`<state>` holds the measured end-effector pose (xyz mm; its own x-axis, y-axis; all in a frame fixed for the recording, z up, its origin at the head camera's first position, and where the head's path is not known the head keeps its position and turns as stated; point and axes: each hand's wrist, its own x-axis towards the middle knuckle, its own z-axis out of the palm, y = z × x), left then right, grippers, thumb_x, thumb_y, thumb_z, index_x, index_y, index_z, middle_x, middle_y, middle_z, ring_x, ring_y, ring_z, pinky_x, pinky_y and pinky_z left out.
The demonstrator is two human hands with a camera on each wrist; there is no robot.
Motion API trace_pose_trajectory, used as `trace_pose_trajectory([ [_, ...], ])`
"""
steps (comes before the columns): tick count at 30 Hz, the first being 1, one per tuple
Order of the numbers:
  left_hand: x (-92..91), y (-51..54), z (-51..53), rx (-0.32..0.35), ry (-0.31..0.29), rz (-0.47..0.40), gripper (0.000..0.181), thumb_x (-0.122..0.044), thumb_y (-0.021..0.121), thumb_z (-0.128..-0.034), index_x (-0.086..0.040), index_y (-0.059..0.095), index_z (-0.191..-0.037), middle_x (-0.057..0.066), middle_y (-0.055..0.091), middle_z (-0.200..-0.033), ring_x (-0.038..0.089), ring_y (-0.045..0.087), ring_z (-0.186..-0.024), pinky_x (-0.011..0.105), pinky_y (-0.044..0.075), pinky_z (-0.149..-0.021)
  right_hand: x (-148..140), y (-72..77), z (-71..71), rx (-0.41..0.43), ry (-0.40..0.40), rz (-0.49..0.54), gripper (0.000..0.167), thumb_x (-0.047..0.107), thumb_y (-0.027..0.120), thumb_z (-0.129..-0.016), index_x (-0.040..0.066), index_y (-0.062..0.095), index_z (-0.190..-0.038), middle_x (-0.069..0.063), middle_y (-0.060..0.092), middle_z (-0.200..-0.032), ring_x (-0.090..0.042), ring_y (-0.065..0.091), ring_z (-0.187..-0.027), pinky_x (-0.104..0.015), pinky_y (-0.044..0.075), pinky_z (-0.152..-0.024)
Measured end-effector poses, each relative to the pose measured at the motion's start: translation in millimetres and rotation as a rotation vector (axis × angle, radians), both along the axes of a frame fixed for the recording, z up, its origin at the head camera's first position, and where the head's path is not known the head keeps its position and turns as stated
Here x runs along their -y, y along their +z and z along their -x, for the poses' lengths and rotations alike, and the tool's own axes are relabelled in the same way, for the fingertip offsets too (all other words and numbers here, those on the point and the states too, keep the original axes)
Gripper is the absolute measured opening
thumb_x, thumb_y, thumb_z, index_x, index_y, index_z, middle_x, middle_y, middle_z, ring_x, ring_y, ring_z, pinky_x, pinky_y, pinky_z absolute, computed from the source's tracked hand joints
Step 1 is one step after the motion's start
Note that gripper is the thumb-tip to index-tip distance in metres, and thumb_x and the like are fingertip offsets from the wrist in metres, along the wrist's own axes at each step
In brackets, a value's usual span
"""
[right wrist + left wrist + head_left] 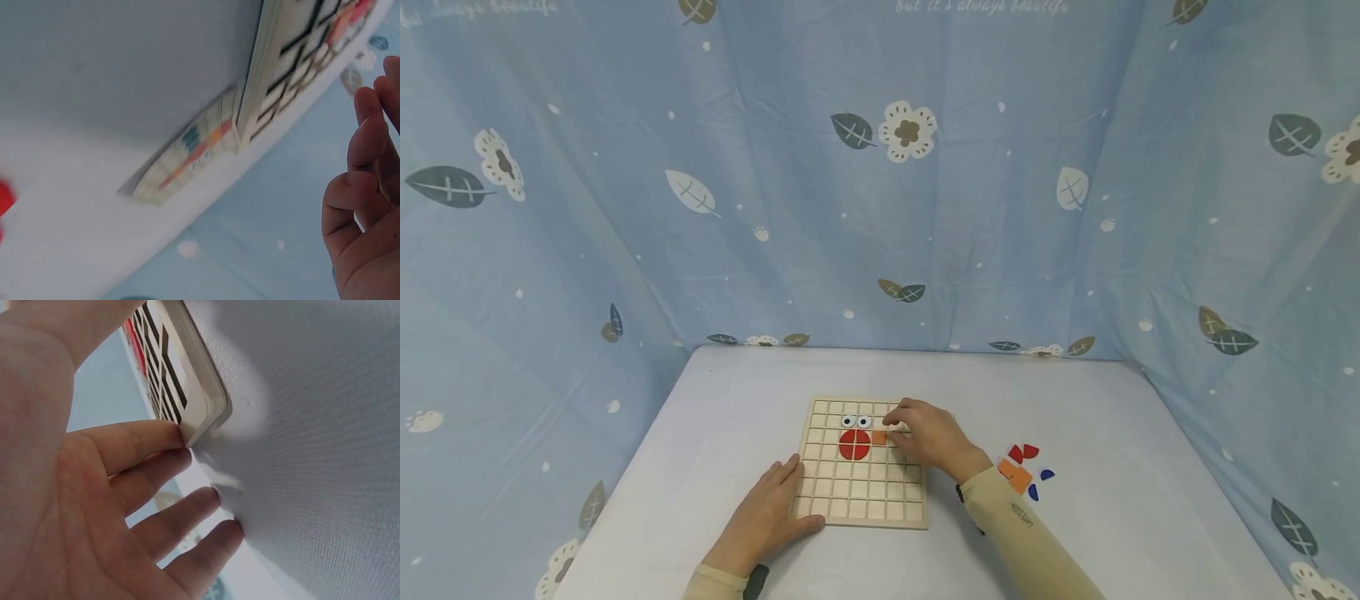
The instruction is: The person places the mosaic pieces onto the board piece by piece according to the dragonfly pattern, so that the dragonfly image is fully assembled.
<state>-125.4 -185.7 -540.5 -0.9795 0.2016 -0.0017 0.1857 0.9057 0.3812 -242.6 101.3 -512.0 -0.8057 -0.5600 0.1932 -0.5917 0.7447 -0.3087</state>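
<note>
A wooden grid board (859, 525) lies on the table. On it are two googly-eye tiles (856, 422), a red circle (854, 445) made of quarter pieces, and an orange square (879, 437) at the circle's right. My left hand (766, 508) rests at the board's near left corner. Its fairly straight fingers touch the left side, and its thumb is by the near edge. Over the board's right part is my right hand (931, 435), thumb beside the orange square and index finger apart from the thumb. I see nothing held between them.
Loose orange squares (1019, 479), red quarter pieces (1031, 451) and blue half-round pieces (1033, 492) lie on the table to the right. In the right wrist view, a printed picture card (194, 150) lies beside the board. A blue patterned curtain (985, 217) surrounds the table.
</note>
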Motion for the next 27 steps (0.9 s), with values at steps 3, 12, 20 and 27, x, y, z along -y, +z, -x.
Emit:
trace_pose_trajectory([
  [3,0.0,0.3,0.4,0.004,0.001,-0.004,0.095,-0.055,0.083,-0.0775,0.008,0.052,-0.142,0.021,0.047,-0.152,0.047,0.042,-0.139,0.054,0.038,-0.115,-12,4.5,-7.6,-0.037,-0.019,0.024,0.019,0.024,0.076,-0.092,0.02,0.076,-0.111,0.006,0.068,-0.113,-0.014,0.066,-0.105,-0.035,0.06,-0.083],
  [12,-0.4,0.2,0.9,0.006,0.004,0.01,0.097,-0.057,0.083,-0.0763,0.008,0.053,-0.142,0.021,0.047,-0.152,0.046,0.042,-0.139,0.054,0.038,-0.115,-52,3.7,-26.7,-0.143,-0.066,0.031,0.021,0.022,0.081,-0.088,0.023,0.077,-0.109,0.011,0.067,-0.105,-0.008,0.065,-0.093,-0.03,0.06,-0.076],
  [20,-1.2,0.2,0.5,0.019,0.014,0.001,0.096,-0.057,0.083,-0.0765,0.006,0.053,-0.143,0.02,0.047,-0.152,0.046,0.041,-0.14,0.054,0.037,-0.116,-90,-1.5,-40.3,-0.17,-0.139,0.044,0.026,0.02,0.084,-0.084,0.02,0.078,-0.109,0.01,0.067,-0.099,-0.01,0.066,-0.087,-0.03,0.059,-0.069],
  [27,-0.5,2.6,-0.2,0.017,0.013,0.005,0.096,-0.057,0.082,-0.0768,0.006,0.053,-0.142,0.02,0.047,-0.152,0.046,0.041,-0.14,0.054,0.037,-0.116,-123,-7.7,-49.2,-0.121,-0.247,0.021,0.025,0.024,0.085,-0.082,0.02,0.078,-0.106,0.008,0.068,-0.099,-0.012,0.066,-0.088,-0.035,0.061,-0.077],
])
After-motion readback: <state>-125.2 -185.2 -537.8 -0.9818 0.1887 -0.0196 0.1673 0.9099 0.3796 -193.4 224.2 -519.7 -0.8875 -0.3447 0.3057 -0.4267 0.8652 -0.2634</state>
